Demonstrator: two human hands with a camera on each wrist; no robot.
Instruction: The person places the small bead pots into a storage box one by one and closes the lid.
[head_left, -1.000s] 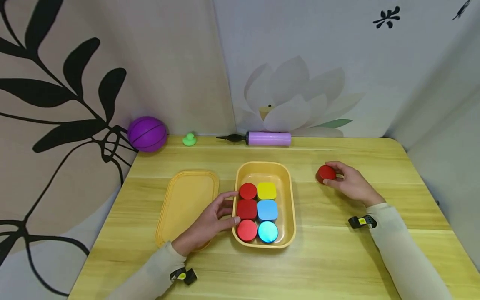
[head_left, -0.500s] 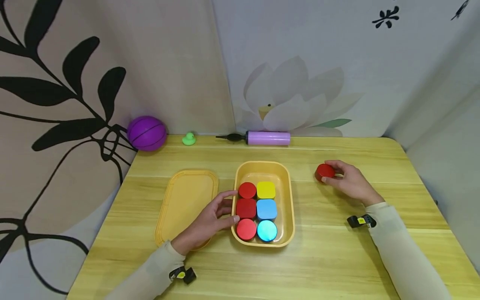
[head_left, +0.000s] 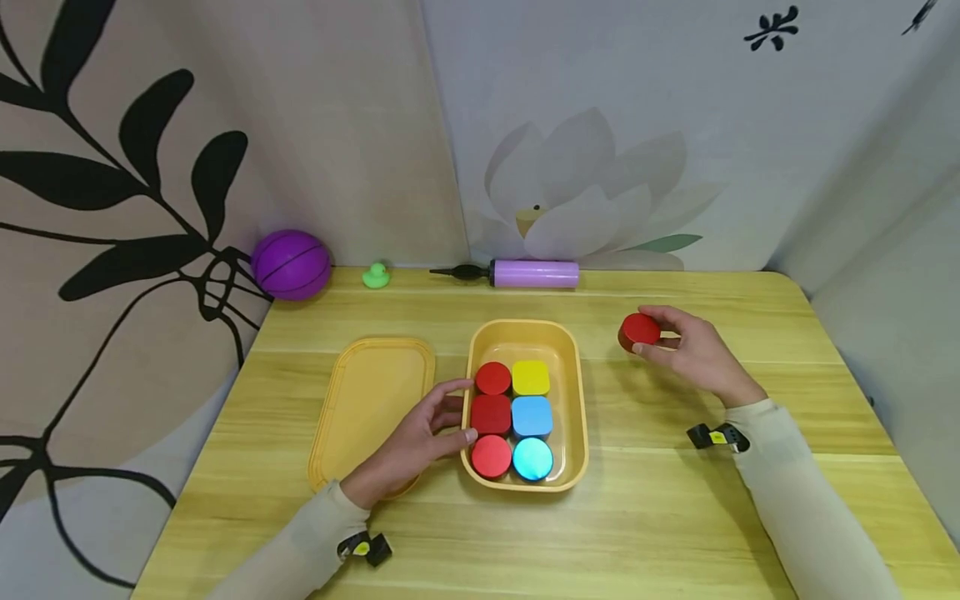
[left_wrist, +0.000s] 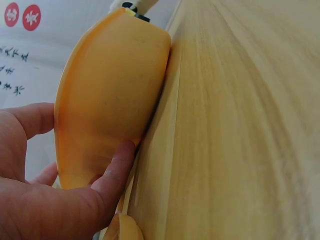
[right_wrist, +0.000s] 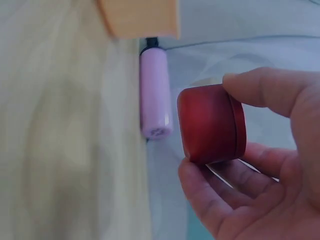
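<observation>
My right hand (head_left: 697, 354) pinches a small red round tin (head_left: 640, 331) between thumb and fingers, above the table right of a yellow container. In the right wrist view the tin (right_wrist: 207, 125) is tilted, with a lid seam near one end. The yellow container (head_left: 577, 400) holds several tins in two columns: a red round, a red square (head_left: 491, 414) and another red round, beside a yellow square (head_left: 530, 377), a blue square and a shiny blue round tin (head_left: 532, 459). My left hand (head_left: 412, 442) touches the container's left side, fingertips against its rim and outer wall (left_wrist: 115, 90).
A flat yellow lid (head_left: 378, 383) lies left of the container, partly under my left forearm. Along the back edge of the wooden table (head_left: 600, 542) are a purple ball (head_left: 291, 265), a green toy duck (head_left: 376, 276) and a purple hand pump (head_left: 534, 273). A patterned curtain hangs behind.
My right hand has moved slightly left and away from me with the red tin, which now looks raised off the table. My left hand stays against the container.
</observation>
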